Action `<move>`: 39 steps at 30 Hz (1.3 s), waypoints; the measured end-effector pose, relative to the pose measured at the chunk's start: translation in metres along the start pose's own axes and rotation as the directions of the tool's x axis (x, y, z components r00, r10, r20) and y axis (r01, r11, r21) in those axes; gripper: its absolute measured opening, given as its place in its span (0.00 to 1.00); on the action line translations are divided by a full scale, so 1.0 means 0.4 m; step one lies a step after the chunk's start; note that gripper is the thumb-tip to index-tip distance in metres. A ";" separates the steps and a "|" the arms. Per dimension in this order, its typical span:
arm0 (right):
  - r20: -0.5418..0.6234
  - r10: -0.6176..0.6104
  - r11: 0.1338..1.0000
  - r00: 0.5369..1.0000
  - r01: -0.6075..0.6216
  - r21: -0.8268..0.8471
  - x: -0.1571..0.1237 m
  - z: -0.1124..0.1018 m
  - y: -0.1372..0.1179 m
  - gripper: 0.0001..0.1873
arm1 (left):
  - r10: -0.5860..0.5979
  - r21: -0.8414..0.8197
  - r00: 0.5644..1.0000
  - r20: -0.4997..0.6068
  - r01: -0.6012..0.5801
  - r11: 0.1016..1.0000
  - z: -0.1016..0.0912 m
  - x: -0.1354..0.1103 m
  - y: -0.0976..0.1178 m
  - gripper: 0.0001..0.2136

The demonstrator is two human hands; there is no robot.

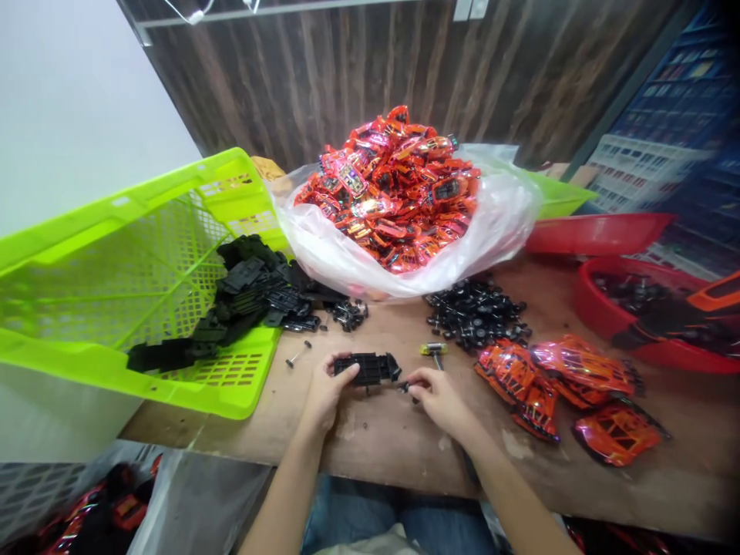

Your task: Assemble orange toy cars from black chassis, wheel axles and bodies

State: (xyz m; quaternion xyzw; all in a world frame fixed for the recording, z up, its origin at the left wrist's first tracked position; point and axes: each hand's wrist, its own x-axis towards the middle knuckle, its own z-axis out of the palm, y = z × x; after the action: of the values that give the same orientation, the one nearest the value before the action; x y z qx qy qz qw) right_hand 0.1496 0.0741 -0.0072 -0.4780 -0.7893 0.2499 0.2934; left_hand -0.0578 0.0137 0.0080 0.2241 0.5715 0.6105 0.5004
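Note:
My left hand (328,389) grips a black plastic toy car chassis (368,369) by its left end, holding it just above the table. Close to the chassis's right end, my right hand (431,391) pinches a small dark part, which looks like a wheel axle (404,387). Whether that part touches the chassis I cannot tell. Just beyond my right hand lies a hammer (433,351) with a yellowish head. A loose wheel axle (298,354) rests on the table to the left of my left hand.
At left, a tilted lime-green basket (231,397) spills black chassis (248,289). A white plastic bag (358,274) at the back holds orange car bodies (398,193). Black wheels (477,312) are heaped before it. Several orange shells (583,370) and a red basin (595,308) stand at right.

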 end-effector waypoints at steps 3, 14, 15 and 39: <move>-0.099 0.029 0.998 0.995 -0.034 -0.046 -0.008 0.036 0.014 0.11 | 0.044 -0.039 0.995 -0.093 -0.047 0.998 0.000 -0.008 -0.011 0.26; -0.199 -0.211 0.973 0.957 0.225 0.051 -0.050 0.073 -0.140 0.09 | 0.009 -0.195 0.995 -0.097 -0.028 0.980 0.071 -0.090 -0.047 0.19; -0.210 -0.276 0.958 0.938 0.285 0.018 -0.046 0.070 -0.138 0.11 | -0.046 -0.187 0.998 -0.053 0.035 0.982 0.068 -0.096 -0.042 0.17; 0.438 0.319 0.295 0.841 -0.527 0.797 -0.007 -0.058 -0.158 0.23 | 0.486 0.246 0.811 0.325 -0.569 0.785 -0.026 -0.068 0.010 0.04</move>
State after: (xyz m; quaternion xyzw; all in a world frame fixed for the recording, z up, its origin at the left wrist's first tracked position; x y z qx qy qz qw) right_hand 0.1283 0.0480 0.0511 -0.4104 -0.3997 0.7435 0.3448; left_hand -0.0570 -0.0143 0.0172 0.5300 0.5133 0.5891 0.3295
